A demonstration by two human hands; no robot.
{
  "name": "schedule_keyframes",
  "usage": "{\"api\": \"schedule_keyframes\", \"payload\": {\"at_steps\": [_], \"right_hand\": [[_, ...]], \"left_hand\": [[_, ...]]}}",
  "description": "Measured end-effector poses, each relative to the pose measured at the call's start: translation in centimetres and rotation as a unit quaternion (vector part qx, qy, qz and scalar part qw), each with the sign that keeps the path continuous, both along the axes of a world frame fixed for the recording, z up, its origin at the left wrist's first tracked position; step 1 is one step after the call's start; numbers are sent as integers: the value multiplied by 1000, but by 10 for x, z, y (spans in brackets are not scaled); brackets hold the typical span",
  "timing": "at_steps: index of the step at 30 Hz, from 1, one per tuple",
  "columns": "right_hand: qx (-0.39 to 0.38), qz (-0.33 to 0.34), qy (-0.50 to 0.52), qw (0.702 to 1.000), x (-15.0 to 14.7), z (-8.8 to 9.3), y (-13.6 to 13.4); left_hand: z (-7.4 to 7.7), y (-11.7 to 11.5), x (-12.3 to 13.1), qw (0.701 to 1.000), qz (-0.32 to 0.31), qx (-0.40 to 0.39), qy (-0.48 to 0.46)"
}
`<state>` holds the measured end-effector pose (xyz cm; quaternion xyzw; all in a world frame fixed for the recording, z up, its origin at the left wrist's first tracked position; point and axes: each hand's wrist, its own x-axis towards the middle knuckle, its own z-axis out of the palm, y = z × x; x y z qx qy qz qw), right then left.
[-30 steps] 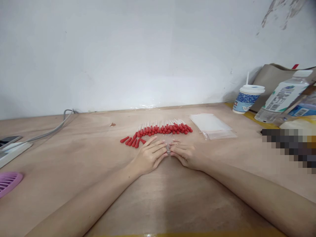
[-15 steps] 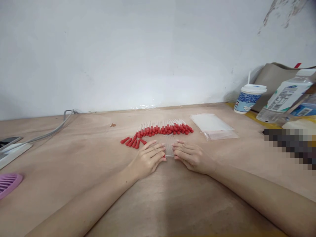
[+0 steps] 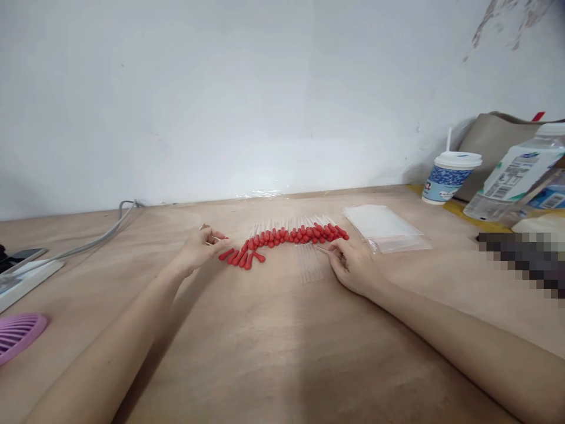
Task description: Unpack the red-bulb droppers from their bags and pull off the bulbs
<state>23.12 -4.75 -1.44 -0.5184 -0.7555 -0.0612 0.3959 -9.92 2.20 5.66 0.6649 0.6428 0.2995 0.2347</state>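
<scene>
My left hand (image 3: 200,248) hovers at the left end of several loose red rubber bulbs (image 3: 242,259), its fingers slightly apart. A small red spot shows at its fingertips, too small to name. Between the thumb and fingers of my right hand (image 3: 353,266) is pinched one end of a thin clear tube (image 3: 321,249). Beside that hand, more clear tubes (image 3: 309,265) lie side by side on the table. Behind them runs a long row of droppers (image 3: 291,234), red bulbs toward me and pale tips toward the wall.
Clear plastic bags (image 3: 388,224) lie stacked at the back right. Farther right stand a lidded paper cup (image 3: 450,176) with a straw, a plastic bottle (image 3: 512,176) and a grey bag (image 3: 483,138). A cable (image 3: 101,238) and a pink slatted object (image 3: 20,335) are at the left.
My hands have drawn apart from the clear tubes. The left went far left to the loose bulbs; the right shifted slightly right and up and now pinches a tube.
</scene>
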Motion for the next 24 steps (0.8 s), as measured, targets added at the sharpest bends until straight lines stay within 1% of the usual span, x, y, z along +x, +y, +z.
{"api": "schedule_keyframes", "payload": {"at_steps": [2, 5, 8, 11, 14, 19, 21, 24], "right_hand": [[-8, 0, -10, 1000, 0, 1, -1], [-11, 8, -23, 1000, -2, 1, -2], [-15, 16, -34, 999, -6, 1, -3], [-16, 18, -44, 999, -9, 2, -4], [-15, 18, -51, 998, -12, 2, -5], [-20, 17, -67, 997, -16, 3, -4], [-18, 14, -73, 997, -17, 3, -4], [-16, 17, -77, 997, -17, 2, -4]], "left_hand": [[-6, 2, -1, 1000, -6, -5, -3], [-14, 5, 2, 1000, -8, 18, 10], [-20, 8, 3, 999, -11, 28, 13], [-21, 9, 2, 1000, -20, 22, 7], [-21, 9, -1, 999, -15, 32, 24], [-20, 11, -4, 999, -9, 24, 44], [-21, 11, -4, 997, 6, 40, 67], [-22, 10, 1, 992, 12, 72, 103]]}}
